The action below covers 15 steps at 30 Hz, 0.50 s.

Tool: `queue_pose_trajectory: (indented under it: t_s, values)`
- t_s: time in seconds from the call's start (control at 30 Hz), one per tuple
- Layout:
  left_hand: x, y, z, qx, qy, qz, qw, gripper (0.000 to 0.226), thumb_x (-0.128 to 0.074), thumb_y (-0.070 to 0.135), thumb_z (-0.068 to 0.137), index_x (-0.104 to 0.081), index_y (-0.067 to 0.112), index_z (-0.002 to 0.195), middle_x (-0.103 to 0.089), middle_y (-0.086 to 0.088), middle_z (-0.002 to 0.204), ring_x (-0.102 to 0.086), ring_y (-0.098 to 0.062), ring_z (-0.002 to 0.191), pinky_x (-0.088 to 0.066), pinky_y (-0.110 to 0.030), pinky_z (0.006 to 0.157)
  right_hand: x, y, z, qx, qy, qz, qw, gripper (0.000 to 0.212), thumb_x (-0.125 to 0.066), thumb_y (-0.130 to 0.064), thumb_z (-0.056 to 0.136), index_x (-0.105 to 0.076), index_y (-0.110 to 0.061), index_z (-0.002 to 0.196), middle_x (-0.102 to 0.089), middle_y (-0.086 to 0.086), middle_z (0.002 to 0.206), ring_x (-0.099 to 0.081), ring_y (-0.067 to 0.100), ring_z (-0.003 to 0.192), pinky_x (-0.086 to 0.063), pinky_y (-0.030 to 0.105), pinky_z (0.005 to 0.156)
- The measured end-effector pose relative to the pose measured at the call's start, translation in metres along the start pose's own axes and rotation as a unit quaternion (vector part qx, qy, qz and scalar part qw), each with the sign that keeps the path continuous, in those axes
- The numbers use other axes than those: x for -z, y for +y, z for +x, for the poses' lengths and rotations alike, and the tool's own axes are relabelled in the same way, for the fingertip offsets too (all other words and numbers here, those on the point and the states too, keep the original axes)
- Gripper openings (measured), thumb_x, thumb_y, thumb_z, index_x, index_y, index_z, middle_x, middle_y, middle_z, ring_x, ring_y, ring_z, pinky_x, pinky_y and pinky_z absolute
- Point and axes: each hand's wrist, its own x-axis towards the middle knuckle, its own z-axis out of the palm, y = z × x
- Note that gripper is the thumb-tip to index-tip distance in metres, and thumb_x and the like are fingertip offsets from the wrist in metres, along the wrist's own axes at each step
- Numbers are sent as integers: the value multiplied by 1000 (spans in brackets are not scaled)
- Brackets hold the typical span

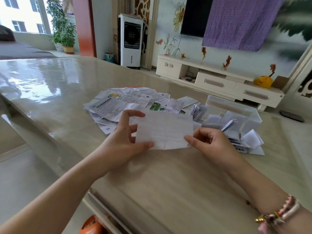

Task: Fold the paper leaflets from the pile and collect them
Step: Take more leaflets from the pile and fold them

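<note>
A white printed leaflet [164, 130] is held up above the table between both hands. My left hand [124, 139] grips its left edge, thumb below and index finger curled over the top corner. My right hand [208, 141] pinches its lower right corner. Behind it a spread pile of unfolded leaflets [128, 102] lies on the table. To the right stands a clear plastic box [236, 112] holding several folded leaflets, with more folded leaflets [249, 142] lying on the table in front of it.
The glossy beige table [152, 174] runs from the near edge to the far left. An orange object [92, 225] shows below the near table edge. A white TV cabinet [219, 80] and a fan unit [130, 41] stand on the floor beyond.
</note>
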Motion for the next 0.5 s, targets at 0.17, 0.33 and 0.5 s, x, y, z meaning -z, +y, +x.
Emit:
queue_pose_trajectory:
  t_s: [0.17, 0.33, 0.5]
  values:
    - [-8, -2, 1, -20, -4, 64, 998, 55, -76, 7, 79, -43, 39, 110, -66, -6, 102, -69, -20, 77, -58, -44, 73, 1, -1, -1, -4, -7, 28, 1000, 31, -65, -26, 88, -54, -2, 72, -48, 2, 56, -43, 12, 52, -36, 19, 52]
    - [-14, -7, 4, -46, 26, 184, 982, 40, -76, 19, 74, -51, 41, 97, -53, 10, 115, -59, -22, 102, -51, -46, 89, -1, 3, 0, -23, 0, -22, 999, 35, -67, -24, 88, -52, 0, 68, -46, 0, 52, -37, 8, 43, -32, 18, 45]
    - [-12, -7, 1, -112, 29, 406, 906, 40, -71, 14, 80, -56, 36, 110, -22, 21, 148, -22, -8, 135, -24, -28, 109, 0, 5, -4, -1, 12, -216, 976, 33, -73, -35, 81, -55, -14, 62, -52, -9, 51, -45, 4, 51, -39, 28, 58]
